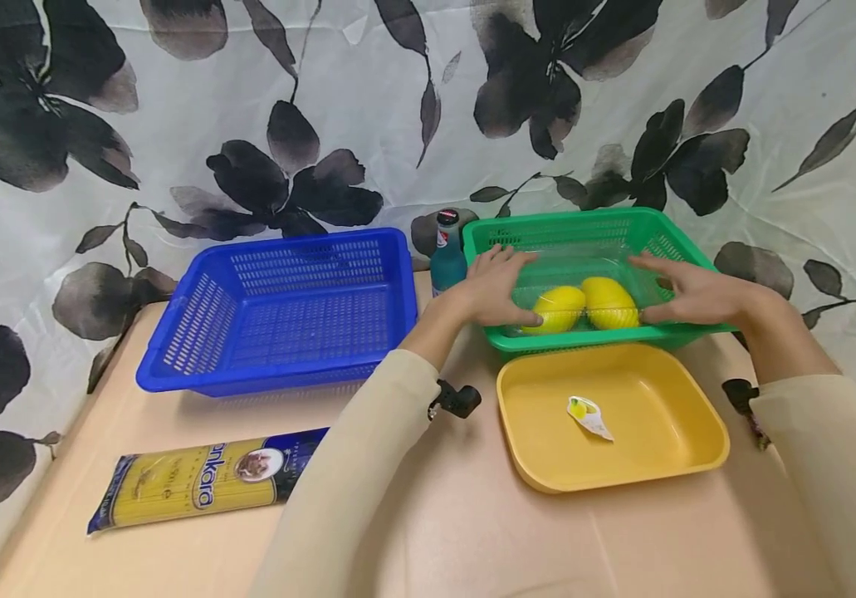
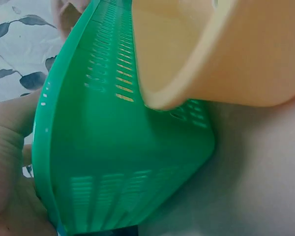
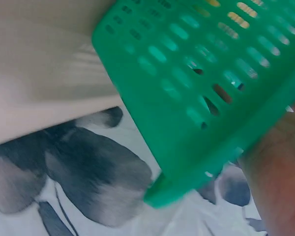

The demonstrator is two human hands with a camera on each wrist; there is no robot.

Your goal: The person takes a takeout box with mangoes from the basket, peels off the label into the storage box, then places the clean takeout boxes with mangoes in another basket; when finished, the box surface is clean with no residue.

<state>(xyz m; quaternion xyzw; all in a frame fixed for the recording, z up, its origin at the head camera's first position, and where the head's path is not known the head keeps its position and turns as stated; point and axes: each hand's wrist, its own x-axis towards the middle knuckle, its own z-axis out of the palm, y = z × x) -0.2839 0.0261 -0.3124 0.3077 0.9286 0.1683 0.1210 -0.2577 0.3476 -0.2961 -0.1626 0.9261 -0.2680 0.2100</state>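
Observation:
A clear plastic box (image 1: 577, 264) with two yellow lemons (image 1: 608, 302) in it sits inside the green basket (image 1: 592, 339). My left hand (image 1: 493, 286) holds the box's left side, thumb at the front near a lemon. On the opposite side, my right hand (image 1: 700, 291) holds it with thumb and fingers spread apart. The wrist views show mostly the outer walls of the green basket, with part of each hand beyond its rim; the box is hidden there.
A yellow tray (image 1: 644, 461) with a lemon-print sticker (image 1: 589, 417) stands before the green basket. To the left are a blue basket (image 1: 278, 378) and a spaghetti pack (image 1: 203, 482). A bottle (image 1: 447, 262) of blue-green liquid stands between the baskets. Behind hangs a floral cloth (image 1: 413, 108).

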